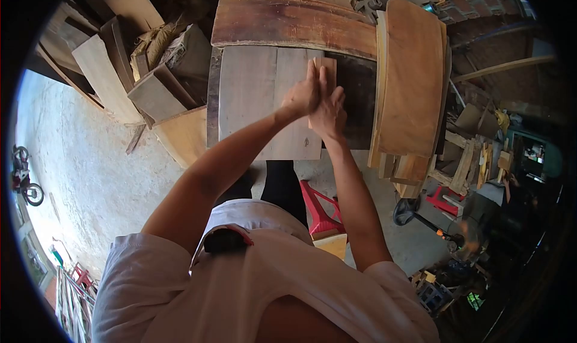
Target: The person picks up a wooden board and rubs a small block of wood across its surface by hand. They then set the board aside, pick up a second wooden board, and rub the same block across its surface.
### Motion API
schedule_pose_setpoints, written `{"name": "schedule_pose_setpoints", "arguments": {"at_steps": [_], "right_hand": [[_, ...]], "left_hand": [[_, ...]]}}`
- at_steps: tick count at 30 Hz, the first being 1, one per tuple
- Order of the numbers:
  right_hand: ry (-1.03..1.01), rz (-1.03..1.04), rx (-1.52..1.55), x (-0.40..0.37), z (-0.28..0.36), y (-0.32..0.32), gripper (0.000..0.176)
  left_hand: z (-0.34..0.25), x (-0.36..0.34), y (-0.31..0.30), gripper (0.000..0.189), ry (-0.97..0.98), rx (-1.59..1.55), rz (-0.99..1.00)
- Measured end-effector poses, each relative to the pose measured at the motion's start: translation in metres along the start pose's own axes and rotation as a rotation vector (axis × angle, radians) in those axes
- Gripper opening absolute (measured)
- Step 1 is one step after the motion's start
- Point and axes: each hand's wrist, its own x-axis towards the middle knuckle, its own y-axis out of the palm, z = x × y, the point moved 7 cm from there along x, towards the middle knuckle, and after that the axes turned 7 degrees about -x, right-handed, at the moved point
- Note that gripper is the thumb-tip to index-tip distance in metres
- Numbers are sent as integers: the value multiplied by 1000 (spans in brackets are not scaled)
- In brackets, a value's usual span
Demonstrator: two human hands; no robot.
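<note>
A pale, wide board [247, 97] made of joined planks lies flat on the workbench. A narrow, light-brown wooden block [327, 65] sits along the board's right edge, mostly covered by my hands. My left hand [303, 95] presses on it from the left, its fingers pointing forward and close together. Just to the right, my right hand [329, 110] is wrapped over the same block, thumb side against the left hand. The block's underside is hidden.
A dark bench top [359, 97] shows right of the board. Stacked planks [410, 72] stand on the right, a long brown plank [294, 24] lies behind. Scrap wood [108, 66] leans at left. A red stool [324, 214] is below the bench.
</note>
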Motion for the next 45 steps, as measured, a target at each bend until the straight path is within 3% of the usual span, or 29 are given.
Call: {"name": "schedule_pose_setpoints", "arguments": {"at_steps": [4,6,10,12,16,19,21,23,25,28,30,31,35,39,41,43,45], "right_hand": [[-6,58,-33,-121,20,-10,80],[-20,74,-52,-137,24,-9,81],[0,153,-32,-89,22,-6,85],[-35,30,-31,-32,20,-7,86],[20,27,-9,40,9,5,81],[30,7,-3,13,17,3,81],[-8,-42,2,-31,27,-7,79],[-36,98,-94,-81,41,-12,78],[-109,64,18,-119,49,-11,76],[-119,100,-24,-106,52,-5,77],[-74,177,-72,-59,49,-2,80],[-98,90,-19,-32,48,-4,84],[-28,103,-3,38,41,8,81],[-46,7,4,-11,56,4,79],[-67,147,-86,-63,72,0,79],[-171,52,-15,-103,89,-3,79],[-146,190,-58,-105,92,5,80]], "left_hand": [[32,-129,25,83,-73,16,141],[47,-161,36,84,-71,9,115],[23,-108,12,82,-172,56,162],[11,-53,-8,79,-41,40,40],[0,28,-24,75,18,61,-3],[4,1,-22,74,-4,77,-14],[12,-50,-16,76,-76,83,25],[39,-107,-1,82,-183,87,87],[53,-152,5,80,-221,58,76],[53,-142,1,81,-192,33,-19],[39,-97,-16,80,-190,89,4],[28,-70,-30,78,-96,97,-61],[11,13,-59,73,-1,109,-103],[25,-45,-47,75,-98,111,-91],[46,-105,-40,77,-186,98,0],[64,-151,-36,78,-268,95,-5],[67,-149,-39,78,-272,101,-29]]}}
